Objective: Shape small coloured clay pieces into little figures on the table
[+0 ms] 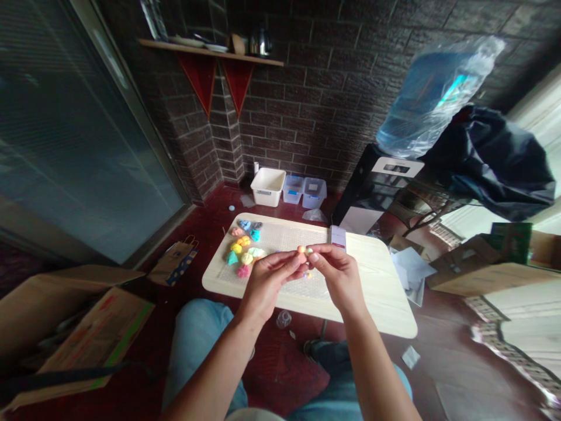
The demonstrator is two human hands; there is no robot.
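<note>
Over the table, my left hand (268, 279) is closed in a pinch on a small orange ball of modelling clay (301, 249). Close against it, my right hand (340, 276) pinches a tiny pale green piece of clay (309, 251) between thumb and forefinger. Whether the two pieces touch, I cannot tell. Left of my hands lie several coloured clay lumps, among them a yellow lump (236, 248), a teal lump (232, 258) and a pink lump (243, 271). They rest on a clear textured mat (280, 234). Small coloured bits (308, 275) show below my fingers, partly hidden.
A pale table (379, 286) stands before my knees, with a phone-like white object (338, 238) at its far edge. Beyond are a white bin (268, 187), clear blue boxes (313, 192) and a water dispenser (372, 187). Cardboard boxes (87, 339) flank me.
</note>
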